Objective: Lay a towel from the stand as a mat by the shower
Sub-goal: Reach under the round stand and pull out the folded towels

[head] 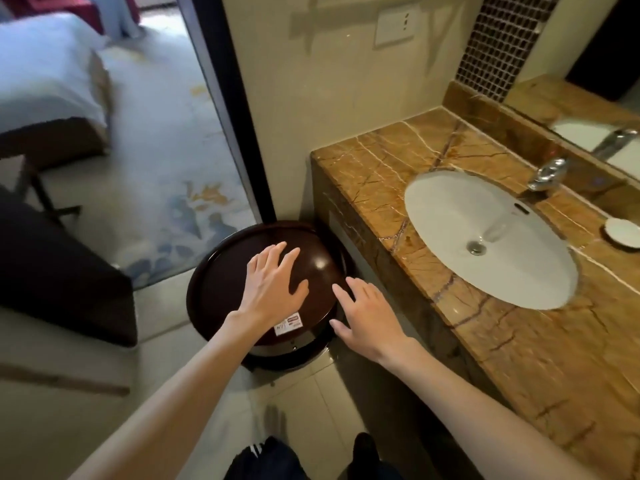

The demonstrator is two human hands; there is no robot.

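Note:
A dark brown round stand (221, 278) with a raised rim sits on the floor beside the vanity; its top is bare apart from a small label (287, 325). No towel is in view. My left hand (273, 289) hovers over the stand's top with fingers spread and straight, holding nothing. My right hand (363, 317) reaches out with straight fingers over the stand's right edge, next to the vanity's side, also holding nothing. No shower shows in this frame.
A brown marble vanity (398, 161) with a white basin (491, 237), chrome tap (550, 173) and small white dish (623, 232) fills the right. A doorway at the left opens onto a carpeted bedroom with a bed (45, 77). A dark furniture piece (62, 271) stands at left.

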